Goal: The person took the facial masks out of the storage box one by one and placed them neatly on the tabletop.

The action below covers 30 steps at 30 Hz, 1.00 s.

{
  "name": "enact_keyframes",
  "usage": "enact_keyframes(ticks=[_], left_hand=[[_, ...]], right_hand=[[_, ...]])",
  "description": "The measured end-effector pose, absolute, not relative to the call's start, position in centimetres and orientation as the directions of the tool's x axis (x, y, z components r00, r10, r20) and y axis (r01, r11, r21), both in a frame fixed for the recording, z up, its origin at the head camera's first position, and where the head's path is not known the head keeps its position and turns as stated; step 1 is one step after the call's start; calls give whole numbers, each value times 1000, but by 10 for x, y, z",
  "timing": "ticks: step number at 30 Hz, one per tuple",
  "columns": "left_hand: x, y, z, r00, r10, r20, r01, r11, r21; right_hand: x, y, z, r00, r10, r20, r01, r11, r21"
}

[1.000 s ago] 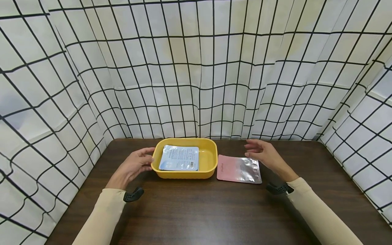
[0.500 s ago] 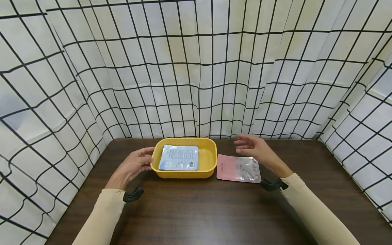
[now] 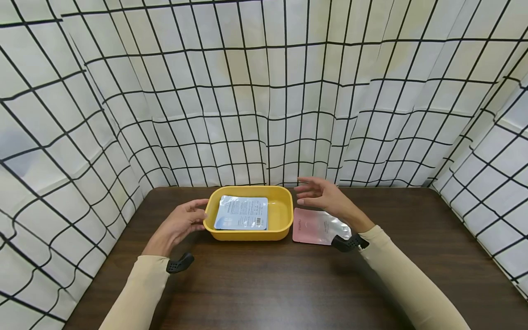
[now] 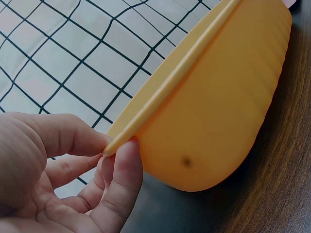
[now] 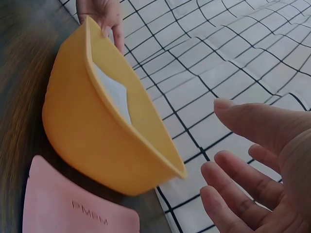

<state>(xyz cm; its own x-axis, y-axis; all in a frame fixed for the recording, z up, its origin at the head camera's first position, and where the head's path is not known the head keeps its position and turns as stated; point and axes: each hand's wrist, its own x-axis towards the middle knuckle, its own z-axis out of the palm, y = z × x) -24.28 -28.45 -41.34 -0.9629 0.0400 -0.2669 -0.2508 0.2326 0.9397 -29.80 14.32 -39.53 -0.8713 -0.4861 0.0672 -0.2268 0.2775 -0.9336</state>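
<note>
A yellow plastic basin (image 3: 251, 235) stands at the back of the table with a light blue sachet (image 3: 242, 213) lying flat inside it. My left hand (image 3: 181, 224) pinches the basin's left rim; the left wrist view shows thumb and fingertips on either side of the rim (image 4: 170, 90). To the right of the basin lies a pink and silver sachet (image 3: 310, 227), marked PMPM in the right wrist view. My right hand (image 3: 330, 198) hovers past its back edge, near the basin's right end. Its fingers are spread loosely, with nothing between thumb and fingers.
The dark brown wooden table (image 3: 264, 284) stretches toward me. White cloth with a black grid (image 3: 268, 114) stands upright behind it and along both sides. A black band (image 3: 180, 263) sits on the left wrist, another (image 3: 349, 243) on the right.
My right hand has moved left over the pink sachet to near the basin's right end, its wrist band now overlapping the sachet's silver part. The left hand stays at the rim.
</note>
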Motion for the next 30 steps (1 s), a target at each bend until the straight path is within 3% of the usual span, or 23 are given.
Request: enact_keyframes(ticks=[11, 30], left_hand=[[-241, -285, -412, -962, 36, -269, -253, 236, 938], [-241, -285, -413, -963, 38, -268, -252, 232, 939]], right_hand=[[-306, 115, -391, -857, -513, 50, -231, 294, -927], [-312, 81, -398, -778, -621, 101, -324, 258, -910]])
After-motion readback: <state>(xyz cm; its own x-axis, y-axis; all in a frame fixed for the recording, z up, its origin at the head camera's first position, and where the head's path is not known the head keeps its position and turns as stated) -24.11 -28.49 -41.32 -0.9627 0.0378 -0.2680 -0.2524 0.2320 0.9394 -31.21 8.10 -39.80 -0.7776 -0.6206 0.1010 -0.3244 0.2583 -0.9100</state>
